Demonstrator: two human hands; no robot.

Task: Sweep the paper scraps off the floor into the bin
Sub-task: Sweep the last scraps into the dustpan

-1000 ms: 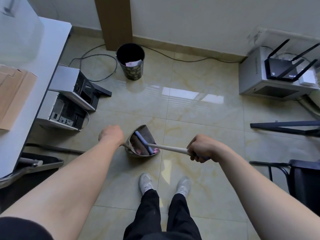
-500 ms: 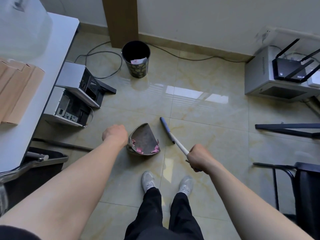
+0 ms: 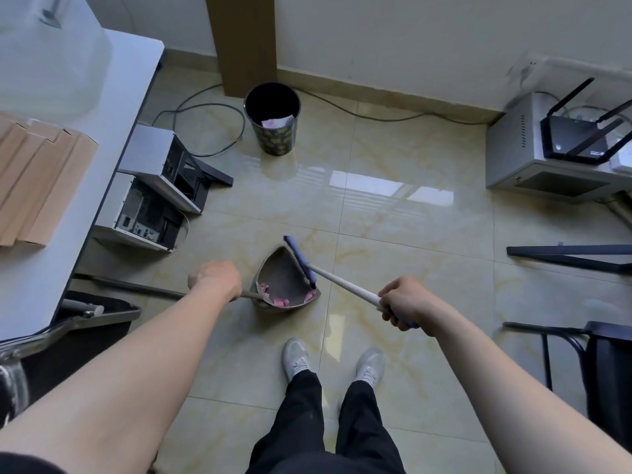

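Paper scraps (image 3: 281, 301): pink, lying in the dustpan (image 3: 287, 273), not yet in the bin (image 3: 273, 142). Glossy beige tile floor (image 3: 410, 234) fills most of the view. White desk (image 3: 123, 97) runs along L side w/ flat cardboard boxes (image 3: 37, 179) on it. Grey metal cabinet (image 3: 533, 165) sits on floor at R by the wall, black router (image 3: 581, 145) w/ antennas on top. Two PC cases (image 3: 150, 159) on floor beside desk, rear panels showing. Bin is black, upright at far wall, just beside a brown post (image 3: 246, 39), w/ some paper inside near rim. It stands well apart from dustpan, approx straight ahead of it. Broom (image 3: 345, 285): pale shaft runs diagonally from R hand (image 3: 405, 302) up and left, and its blue head lies along R rim of dustpan. Dustpan is grey, mouth pointing away from person, btwn the two hands, ahead of the shoes (image 3: 295, 357). L hand (image 3: 215, 280): knuckles up, fist closed round dustpan's handle, fingers hidden underneath. R hand: fingers wrapped round broom shaft where the blue grip starts. Scraps bunch against pan's near wall, a few pcs at L, middle and R. Can't tell if pan touches floor.
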